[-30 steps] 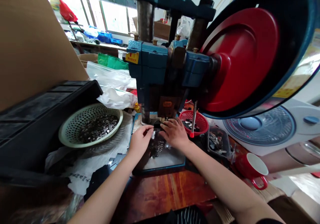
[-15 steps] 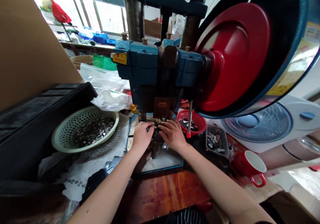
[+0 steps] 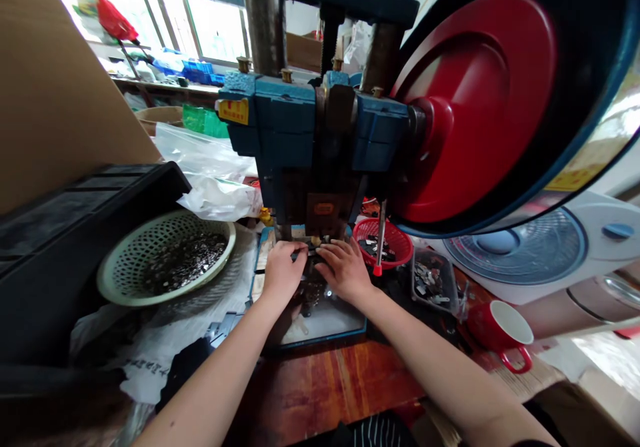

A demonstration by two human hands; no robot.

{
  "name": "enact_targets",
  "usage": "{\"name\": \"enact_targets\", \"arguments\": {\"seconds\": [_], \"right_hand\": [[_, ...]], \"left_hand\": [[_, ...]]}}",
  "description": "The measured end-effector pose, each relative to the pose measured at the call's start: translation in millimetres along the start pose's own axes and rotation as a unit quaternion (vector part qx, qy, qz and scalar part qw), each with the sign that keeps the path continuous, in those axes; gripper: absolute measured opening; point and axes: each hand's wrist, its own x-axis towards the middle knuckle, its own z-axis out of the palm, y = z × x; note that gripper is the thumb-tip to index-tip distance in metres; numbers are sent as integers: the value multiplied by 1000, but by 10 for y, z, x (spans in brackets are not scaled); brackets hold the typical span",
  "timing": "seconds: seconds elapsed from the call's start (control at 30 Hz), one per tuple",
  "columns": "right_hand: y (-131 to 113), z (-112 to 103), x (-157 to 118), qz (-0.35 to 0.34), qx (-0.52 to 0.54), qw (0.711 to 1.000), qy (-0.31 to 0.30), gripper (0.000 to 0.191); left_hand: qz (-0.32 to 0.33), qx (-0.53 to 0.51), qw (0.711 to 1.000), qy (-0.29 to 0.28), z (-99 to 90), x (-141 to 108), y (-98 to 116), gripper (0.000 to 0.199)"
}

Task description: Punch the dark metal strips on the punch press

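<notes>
In the head view, a blue bench press (image 3: 285,127) stands straight ahead, its dark ram (image 3: 324,210) above the work spot. My left hand (image 3: 283,270) is at the left of that spot, thumb and fingers closed on a small dark piece that I cannot make out. Across from it, my right hand (image 3: 345,270) lies with fingers stretched and a little apart, fingertips touching the work spot. A small brass-coloured part (image 3: 316,240) shows between the hands, below the ram. Small dark bits (image 3: 311,294) lie on the press base (image 3: 325,327) between my wrists.
A pale green basket (image 3: 113,280) of small metal parts is at left, beside a black crate (image 3: 90,200). At right are a red basket (image 3: 407,250), a clear box (image 3: 434,280) of metal pieces, a red mug (image 3: 490,327) and a fan (image 3: 530,247). A red flywheel (image 3: 500,100) overhangs.
The view has shifted slightly, so the press and flywheel sit a little differently in the frame. Both hands keep nearly the same places under the ram.
</notes>
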Motion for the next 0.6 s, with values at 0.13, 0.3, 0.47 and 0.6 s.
{"name": "enact_targets", "arguments": {"seconds": [0.13,0.3,0.47,0.6], "right_hand": [[20,20,-14,-4,4,1000,4,29],[31,29,-17,-13,-17,1000,1,30],[-18,-16,44,-26,-39,999,-10,29],[-37,-44,66,-15,-30,999,-17,26]], "left_hand": [[-2,-5,1000,0,-4,2,0,24],[-9,-16,1000,-10,10,15,-4,23],[-20,-37,999,-31,54,54,-58,28],[-18,-48,998,-44,77,71,-90,27]]}}
